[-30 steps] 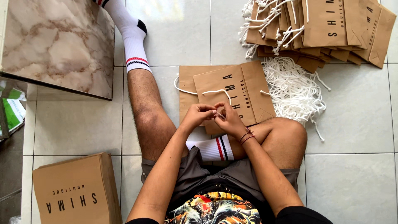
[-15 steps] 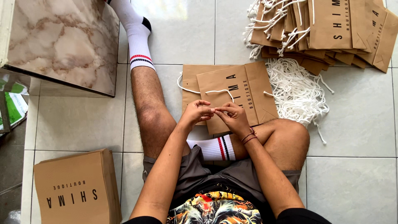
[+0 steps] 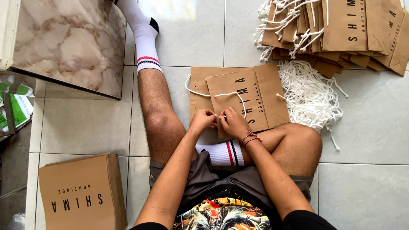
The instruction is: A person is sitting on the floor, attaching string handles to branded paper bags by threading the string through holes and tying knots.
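Pinching the white cord (image 3: 222,116), the left hand (image 3: 203,120) and right hand (image 3: 233,123) are closed at the near edge of the brown paper bag (image 3: 251,100), apparently for threading; the bag is steadied flat just beyond the grip

Both hands (image 3: 219,121) pinch white cord (image 3: 232,94) on paper bag (image 3: 249,100).

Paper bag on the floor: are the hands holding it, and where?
Both hands, left hand and right hand, pinch the white cord at the paper bag's near edge.
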